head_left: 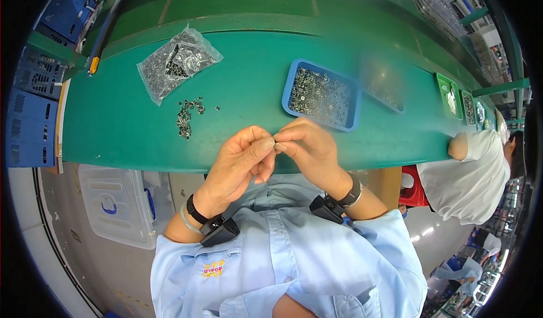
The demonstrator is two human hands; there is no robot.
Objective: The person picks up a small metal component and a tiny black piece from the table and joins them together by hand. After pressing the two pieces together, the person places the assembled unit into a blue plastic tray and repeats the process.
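Observation:
Both hands meet over the table's near edge, fingertips pinched together. My left hand is closed, its thumb against the index finger. Facing it, my right hand is closed in a pinch at the same spot. Whatever sits between the fingertips is too small to make out. Beyond the right hand stands a blue tray holding many small shiny metal pieces. A loose pile of small dark metal parts lies on the green tabletop, left of the hands. Farther back is a clear plastic bag filled with similar parts.
A blurred, see-through tray shape adjoins the blue tray. Farther right are a green tray and a person in a white shirt. Blue crates border the left side. A lidded clear bin stands on the floor.

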